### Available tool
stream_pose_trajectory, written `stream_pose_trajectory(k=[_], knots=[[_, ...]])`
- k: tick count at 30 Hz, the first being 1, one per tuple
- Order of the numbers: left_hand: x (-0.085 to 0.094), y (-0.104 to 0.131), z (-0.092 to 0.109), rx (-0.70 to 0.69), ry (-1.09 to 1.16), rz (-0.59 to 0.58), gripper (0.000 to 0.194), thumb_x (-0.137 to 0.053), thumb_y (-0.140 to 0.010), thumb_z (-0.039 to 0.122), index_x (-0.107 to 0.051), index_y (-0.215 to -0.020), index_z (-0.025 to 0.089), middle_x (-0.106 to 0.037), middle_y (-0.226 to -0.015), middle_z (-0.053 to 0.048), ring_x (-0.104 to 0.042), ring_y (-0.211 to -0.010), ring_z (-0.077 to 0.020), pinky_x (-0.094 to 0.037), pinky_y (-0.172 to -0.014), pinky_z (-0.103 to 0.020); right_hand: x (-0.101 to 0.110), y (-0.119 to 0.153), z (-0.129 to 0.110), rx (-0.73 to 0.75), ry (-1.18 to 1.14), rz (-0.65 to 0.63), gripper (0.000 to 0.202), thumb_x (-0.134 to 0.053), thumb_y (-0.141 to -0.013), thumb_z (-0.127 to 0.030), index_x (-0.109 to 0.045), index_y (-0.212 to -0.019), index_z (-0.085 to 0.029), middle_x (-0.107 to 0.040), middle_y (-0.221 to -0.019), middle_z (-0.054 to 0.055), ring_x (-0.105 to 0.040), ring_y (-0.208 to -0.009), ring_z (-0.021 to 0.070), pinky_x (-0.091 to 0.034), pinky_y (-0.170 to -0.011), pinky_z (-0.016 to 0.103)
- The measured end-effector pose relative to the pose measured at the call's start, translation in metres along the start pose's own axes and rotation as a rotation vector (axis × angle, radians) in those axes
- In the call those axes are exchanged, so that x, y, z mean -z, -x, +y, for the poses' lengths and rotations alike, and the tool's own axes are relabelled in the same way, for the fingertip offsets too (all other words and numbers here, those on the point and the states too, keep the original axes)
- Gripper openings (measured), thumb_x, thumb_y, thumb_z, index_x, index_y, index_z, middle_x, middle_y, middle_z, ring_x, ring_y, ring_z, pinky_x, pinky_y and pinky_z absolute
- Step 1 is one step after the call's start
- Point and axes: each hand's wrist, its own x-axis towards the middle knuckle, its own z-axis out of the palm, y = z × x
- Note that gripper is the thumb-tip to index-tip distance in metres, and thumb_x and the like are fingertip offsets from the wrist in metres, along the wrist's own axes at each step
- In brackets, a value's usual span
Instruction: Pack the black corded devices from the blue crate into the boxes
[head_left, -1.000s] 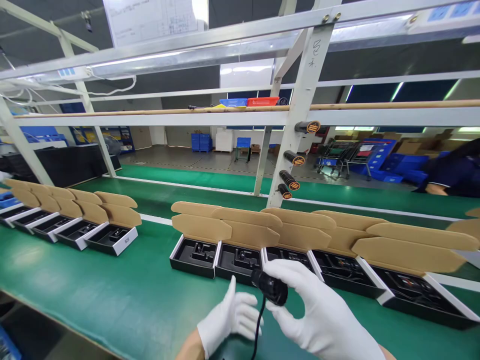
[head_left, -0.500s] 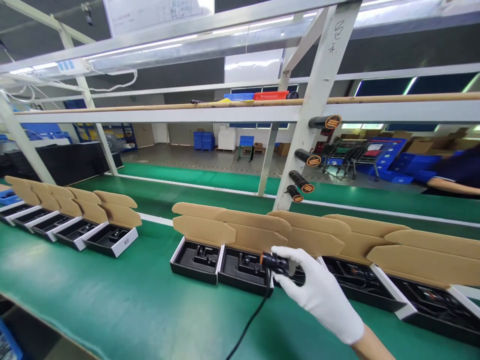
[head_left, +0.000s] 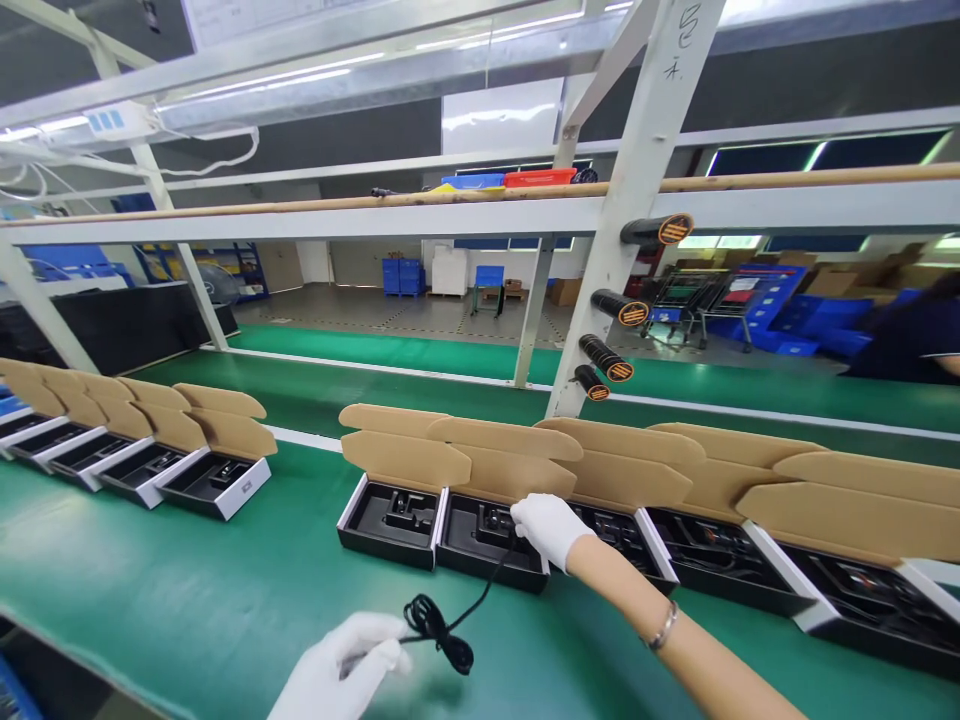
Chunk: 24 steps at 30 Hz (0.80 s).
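Observation:
My right hand (head_left: 551, 528), in a white glove, is closed over the black insert of an open box (head_left: 491, 572). Its fingers hide most of the black cylindrical device they hold. A black cable (head_left: 436, 630) runs from under those fingers down to a tied coil above the green table. My left hand (head_left: 341, 665), also gloved, pinches the cable beside the coil at the front. Left of the box that my right hand is in, another open box (head_left: 386, 545) touches it, showing its black insert with a small dark part.
More open boxes with raised cardboard lids stand on the right (head_left: 735, 580), with dark parts inside, and in a row at left (head_left: 214, 490). Black cylinders with orange ends (head_left: 615, 358) stick out from a white post (head_left: 628, 190). Another person (head_left: 911, 335) is at far right.
My right hand has lowered the black cylindrical device into the box, moving slightly left. My left hand has come into view at the front, holding the cable near its coil.

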Motion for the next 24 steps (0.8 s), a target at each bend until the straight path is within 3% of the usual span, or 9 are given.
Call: stream_pose_trajectory(k=[2,4,7,9,11,15,19,21,24], knots=[[0.0,-0.001,0.025,-0.051,-0.063,0.004,0.022,-0.055,-0.081,0.039,-0.073,-0.089,0.029,-0.073,-0.106,0.001,-0.063,-0.108,-0.0213,-0.048,-0.099,-0.031,0.013,0.008,-0.006,0.079,-0.062,0.001,0.016,-0.064,-0.085,-0.026,-0.074,-0.094,-0.018,-0.072,-0.1,0.012,-0.065,-0.1,0.0275,-0.047,-0.086,0.033],[-0.003,-0.005,0.049,-0.146,-0.102,-0.004,0.021,-0.054,-0.084,0.037,-0.074,-0.087,0.032,-0.072,-0.11,0.005,-0.063,-0.108,-0.0186,-0.048,-0.098,-0.027,0.03,0.022,-0.016,0.266,-0.252,-0.002,0.042,-0.069,-0.081,-0.041,-0.066,-0.119,-0.022,-0.068,-0.117,0.007,-0.062,-0.104,0.0251,-0.047,-0.088,0.031],[-0.013,-0.021,0.072,-0.469,-0.164,0.012,0.024,-0.048,-0.09,0.035,-0.072,-0.094,0.032,-0.074,-0.103,0.005,-0.065,-0.098,-0.016,-0.05,-0.092,-0.026,0.051,0.049,-0.037,0.46,-0.576,-0.008,0.057,-0.074,-0.074,-0.044,-0.06,-0.127,-0.025,-0.069,-0.11,0.001,-0.063,-0.09,0.021,-0.049,-0.079,0.029],[-0.021,-0.038,0.079,-0.652,-0.262,0.155,0.031,-0.042,-0.094,0.038,-0.07,-0.103,0.027,-0.073,-0.102,0.0,-0.064,-0.094,-0.019,-0.047,-0.095,-0.033,0.055,0.061,-0.048,0.347,-0.689,0.079,0.036,-0.07,-0.076,-0.038,-0.066,-0.109,-0.023,-0.069,-0.09,-0.001,-0.061,-0.078,0.0184,-0.048,-0.071,0.028],[-0.031,-0.058,0.083,-0.67,-0.33,0.255,0.042,-0.033,-0.097,0.044,-0.066,-0.11,0.022,-0.07,-0.11,-0.007,-0.061,-0.101,-0.0246,-0.041,-0.102,-0.044,0.052,0.065,-0.054,0.191,-0.827,0.167,0.021,-0.064,-0.079,-0.033,-0.062,-0.096,-0.022,-0.066,-0.074,-0.002,-0.061,-0.068,0.0167,-0.048,-0.066,0.028],[-0.053,-0.087,0.092,-0.581,-0.289,-0.076,0.057,-0.013,-0.099,0.048,-0.061,-0.103,0.018,-0.07,-0.1,-0.009,-0.063,-0.097,-0.0234,-0.048,-0.094,-0.041,0.032,0.057,-0.044,0.141,-1.094,0.206,0.02,-0.057,-0.079,-0.028,-0.053,-0.098,-0.022,-0.067,-0.074,-0.002,-0.065,-0.066,0.0171,-0.053,-0.065,0.03],[-0.064,-0.099,0.103,-0.539,-0.338,-0.407,0.045,-0.039,-0.092,0.057,-0.059,-0.107,0.019,-0.07,-0.084,-0.001,-0.064,-0.062,-0.0159,-0.053,-0.059,-0.028,0.022,0.051,-0.022,0.17,-0.848,0.511,0.043,-0.056,-0.078,-0.023,-0.053,-0.121,-0.021,-0.066,-0.109,0.007,-0.064,-0.092,0.0201,-0.053,-0.082,0.036],[-0.063,-0.107,0.108,-0.541,-0.407,-0.481,0.046,-0.048,-0.087,0.058,-0.061,-0.111,0.021,-0.071,-0.091,-0.002,-0.064,-0.06,-0.0167,-0.051,-0.054,-0.028,0.024,0.051,-0.011,0.286,-0.624,0.457,0.039,-0.055,-0.081,-0.02,-0.059,-0.119,-0.024,-0.066,-0.113,0.006,-0.061,-0.099,0.0206,-0.05,-0.088,0.036],[-0.057,-0.127,0.109,-0.604,-0.519,-0.512,0.047,-0.053,-0.084,0.058,-0.064,-0.117,0.026,-0.07,-0.11,-0.003,-0.067,-0.087,-0.0235,-0.053,-0.078,-0.034,0.025,0.051,0.0,0.282,-0.242,0.237,0.021,-0.051,-0.09,-0.021,-0.07,-0.099,-0.024,-0.07,-0.094,0.005,-0.062,-0.089,0.0205,-0.049,-0.082,0.033]])
